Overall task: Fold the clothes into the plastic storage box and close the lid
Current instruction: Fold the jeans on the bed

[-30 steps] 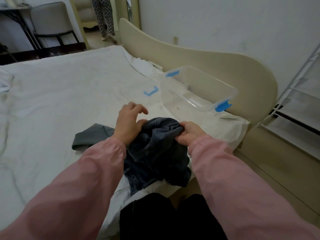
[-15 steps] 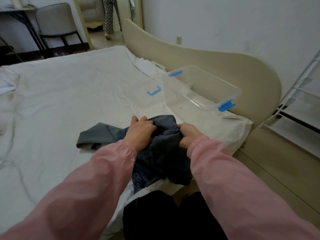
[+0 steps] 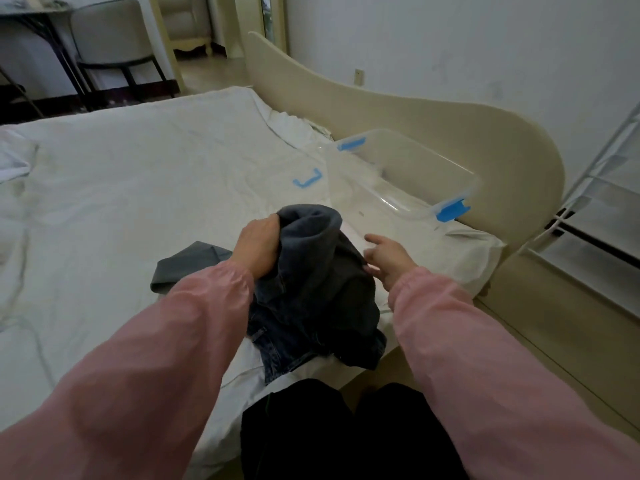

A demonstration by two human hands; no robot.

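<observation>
The white bed (image 3: 138,188) carries the clear plastic storage box (image 3: 415,168), empty. Dark jeans (image 3: 322,289) lie bunched in front of the box, and a grey garment (image 3: 183,268) lies farther from it. The left hand (image 3: 258,245) clutches the jeans' raised fold. The right hand (image 3: 389,259), fingers loose, grasps nothing.

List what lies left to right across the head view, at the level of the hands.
Grey garment → left hand → dark jeans → right hand → blue latch of the plastic storage box → white rack.
</observation>
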